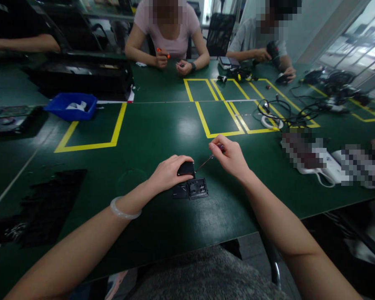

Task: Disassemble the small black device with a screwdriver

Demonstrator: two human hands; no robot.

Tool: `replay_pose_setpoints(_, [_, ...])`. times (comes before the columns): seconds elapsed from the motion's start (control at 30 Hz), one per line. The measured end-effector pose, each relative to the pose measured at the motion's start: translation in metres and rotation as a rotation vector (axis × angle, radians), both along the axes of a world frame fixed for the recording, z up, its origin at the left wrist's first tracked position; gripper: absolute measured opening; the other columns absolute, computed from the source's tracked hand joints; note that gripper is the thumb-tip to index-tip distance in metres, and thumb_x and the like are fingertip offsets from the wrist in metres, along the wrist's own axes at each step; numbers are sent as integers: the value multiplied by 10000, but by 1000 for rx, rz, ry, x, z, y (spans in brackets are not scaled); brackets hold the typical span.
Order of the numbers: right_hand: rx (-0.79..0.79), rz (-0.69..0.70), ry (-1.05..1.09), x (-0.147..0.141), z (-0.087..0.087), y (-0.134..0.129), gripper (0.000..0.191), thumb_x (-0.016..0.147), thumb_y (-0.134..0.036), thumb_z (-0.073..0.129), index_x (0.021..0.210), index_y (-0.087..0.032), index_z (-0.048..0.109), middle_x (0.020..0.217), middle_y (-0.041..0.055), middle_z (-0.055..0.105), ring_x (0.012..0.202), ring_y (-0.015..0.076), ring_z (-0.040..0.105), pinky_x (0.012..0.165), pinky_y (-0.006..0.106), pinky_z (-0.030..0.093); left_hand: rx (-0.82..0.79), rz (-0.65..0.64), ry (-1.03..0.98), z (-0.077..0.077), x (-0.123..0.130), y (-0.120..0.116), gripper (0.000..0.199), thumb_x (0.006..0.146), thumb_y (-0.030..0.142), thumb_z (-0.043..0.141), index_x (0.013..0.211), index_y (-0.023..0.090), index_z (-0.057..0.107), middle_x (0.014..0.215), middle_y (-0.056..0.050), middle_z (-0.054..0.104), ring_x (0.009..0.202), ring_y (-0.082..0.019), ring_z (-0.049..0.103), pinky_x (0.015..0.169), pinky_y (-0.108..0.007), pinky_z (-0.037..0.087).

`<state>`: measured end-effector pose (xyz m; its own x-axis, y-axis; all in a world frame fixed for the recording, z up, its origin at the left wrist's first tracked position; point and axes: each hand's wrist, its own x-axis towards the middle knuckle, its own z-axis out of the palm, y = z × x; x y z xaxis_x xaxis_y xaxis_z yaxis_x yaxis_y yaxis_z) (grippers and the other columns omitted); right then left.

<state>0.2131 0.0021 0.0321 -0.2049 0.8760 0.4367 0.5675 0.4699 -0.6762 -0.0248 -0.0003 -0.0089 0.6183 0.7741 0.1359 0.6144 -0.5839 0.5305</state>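
Note:
My left hand (170, 171) is closed around a small black plastic case (186, 168), thumb on the near side and fingers over the far side. In my right hand (229, 155) is a screwdriver (205, 162), its thin shaft slanting down to the left. The tip meets or nearly meets the case's right edge; I cannot tell which. Just below the case, a black rectangular tray-like part (198, 188) with moulded recesses lies on the green table. Beside it is a flat dark piece (180, 191) with small metallic bits on it.
Dark flat parts (53, 204) lie at the left, beyond them a blue bin (71, 106) and a long black box (84, 79). Tangled cables (287, 110) and a white power strip (331, 166) are at the right. Two people (168, 33) work across the table; another person's arm (25, 43) shows far left.

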Motion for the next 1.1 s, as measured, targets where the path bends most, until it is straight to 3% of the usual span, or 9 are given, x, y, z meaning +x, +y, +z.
replay_pose_setpoints(0.2, [-38, 52, -7, 4, 0, 0, 198, 938, -354, 537, 810, -209, 575, 658, -11, 618, 615, 131, 561, 593, 246, 395, 5, -47, -1, 2, 0, -1, 389, 867, 374, 704, 1208, 259, 554, 1178, -55, 672, 1083, -260, 624, 906, -395, 504])
replay_pose_setpoints(0.53, [15, 104, -42, -8, 0, -8, 162, 978, -312, 466, 1019, -203, 579, 771, 8, 614, 677, 142, 562, 652, 257, 410, 58, 41, -47, 1, -14, 21, 383, 897, 381, 653, 1247, 241, 588, 1158, -72, 632, 1087, -266, 613, 923, -389, 494])
replay_pose_setpoints(0.73, [-12, 16, -58, -11, -2, -7, 200, 978, -363, 483, 882, -215, 577, 670, -11, 572, 602, 137, 522, 599, 261, 351, 77, 70, -34, 1, -13, 21, 399, 894, 342, 655, 1262, 222, 558, 1157, -79, 632, 1086, -276, 601, 930, -407, 483])
replay_pose_setpoints(0.93, [-11, 46, -8, -10, -4, -5, 153, 968, -300, 465, 1007, -203, 576, 743, 2, 599, 641, 136, 538, 627, 256, 389, 66, 48, -76, -2, -15, 24, 382, 884, 316, 672, 1236, 216, 563, 1124, -71, 631, 1058, -267, 598, 924, -411, 477])
replay_pose_setpoints(1.1, [-2, 45, -11, -10, -3, -6, 140, 959, -269, 459, 1006, -202, 572, 755, 9, 604, 642, 135, 538, 629, 262, 389, 76, 18, -102, -1, -15, 24, 376, 888, 291, 668, 1242, 219, 564, 1134, -67, 626, 1071, -260, 582, 934, -401, 467])
